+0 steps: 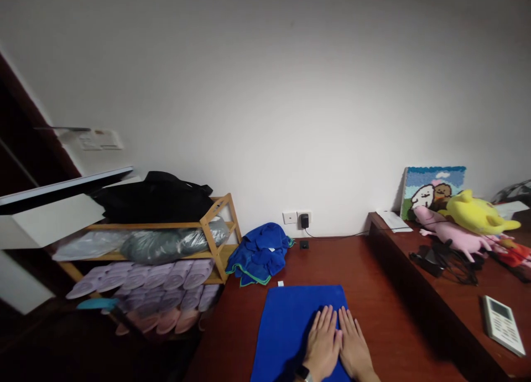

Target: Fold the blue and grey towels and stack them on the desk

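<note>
A blue towel [286, 321] lies spread flat on the reddish-brown desk [398, 338], with a small white tag at its far edge. My left hand [322, 340] rests palm down on the towel near its right side, fingers stretched out. Beside it, my right hand [352, 338] lies flat along the towel's right edge, also with straight fingers. The two hands touch or nearly touch at the thumbs. Behind the spread towel sits a crumpled heap of blue cloth [263, 252] with green edging, against the wall.
Left of the desk stands a wooden rack [219, 249] holding a black bag [157, 197] and several lilac slippers [178, 274]. On the raised surface at right are a white remote [503, 325], black cables [452, 265], a pink plush toy [452, 233] and a yellow plush toy [473, 213]. A black plug [305, 220] sits in the wall socket.
</note>
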Action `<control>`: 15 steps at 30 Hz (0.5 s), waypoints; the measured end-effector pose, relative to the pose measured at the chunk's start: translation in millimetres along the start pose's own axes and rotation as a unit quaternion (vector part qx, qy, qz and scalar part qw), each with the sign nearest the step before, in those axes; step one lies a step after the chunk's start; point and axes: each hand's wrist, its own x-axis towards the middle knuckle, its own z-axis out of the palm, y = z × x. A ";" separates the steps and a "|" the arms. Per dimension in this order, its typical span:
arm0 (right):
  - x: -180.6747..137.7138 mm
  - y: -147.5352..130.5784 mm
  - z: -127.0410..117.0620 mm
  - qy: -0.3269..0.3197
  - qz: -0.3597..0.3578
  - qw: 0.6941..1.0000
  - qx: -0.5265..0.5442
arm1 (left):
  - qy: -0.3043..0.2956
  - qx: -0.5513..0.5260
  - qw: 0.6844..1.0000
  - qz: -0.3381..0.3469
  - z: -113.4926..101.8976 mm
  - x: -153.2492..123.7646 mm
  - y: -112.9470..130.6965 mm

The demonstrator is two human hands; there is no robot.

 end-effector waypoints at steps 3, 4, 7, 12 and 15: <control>0.2 -2.1 -1.4 -0.005 -0.004 1.000 -0.013 | -0.022 -0.033 0.999 -0.013 12.6 9.5 22.8; 0.9 -2.1 -2.3 -0.001 -0.007 1.000 -0.011 | -0.026 -0.035 0.999 -0.014 14.1 9.6 22.5; 2.1 -2.6 -5.7 0.006 -0.010 1.000 0.013 | -0.032 -0.019 0.999 -0.008 10.7 -0.2 5.8; 0.3 -7.7 -11.5 0.013 0.018 1.000 0.019 | -0.036 0.043 0.992 -0.113 -13.1 -44.3 -50.3; -0.8 -9.0 -10.6 0.014 0.021 1.000 0.005 | -0.027 0.086 0.976 -0.198 -30.4 -83.5 -92.9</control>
